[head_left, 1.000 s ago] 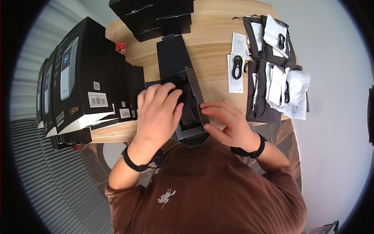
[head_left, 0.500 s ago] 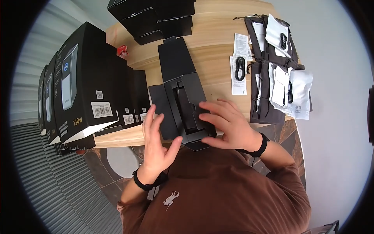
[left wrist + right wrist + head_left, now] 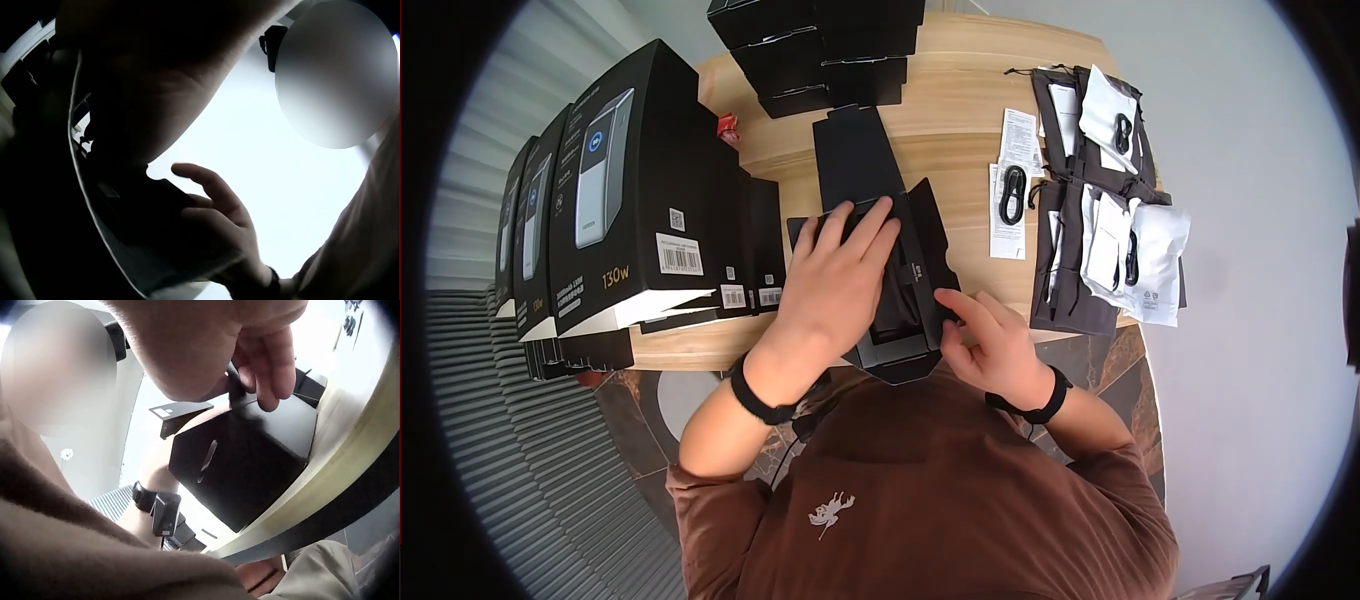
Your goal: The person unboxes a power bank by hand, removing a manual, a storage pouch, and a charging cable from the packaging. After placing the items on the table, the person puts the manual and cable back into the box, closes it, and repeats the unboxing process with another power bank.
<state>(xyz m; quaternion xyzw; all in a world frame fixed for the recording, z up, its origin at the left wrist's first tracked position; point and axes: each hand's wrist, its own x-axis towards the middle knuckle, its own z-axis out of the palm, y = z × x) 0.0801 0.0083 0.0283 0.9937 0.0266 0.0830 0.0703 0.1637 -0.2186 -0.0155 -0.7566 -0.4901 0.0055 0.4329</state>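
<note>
The open box (image 3: 897,352) lies on the table (image 3: 960,130), nearer the person than the stack (image 3: 775,58). The left hand (image 3: 830,285) is open, its fingers spread over the box's far end, the end towards the stack; the right hand (image 3: 998,350) pinches the flap (image 3: 934,235) with bent fingers. Pressing too hard with the left could buckle the box, I'd say, and a sideways tug from the right could crease or tear the flap
</note>
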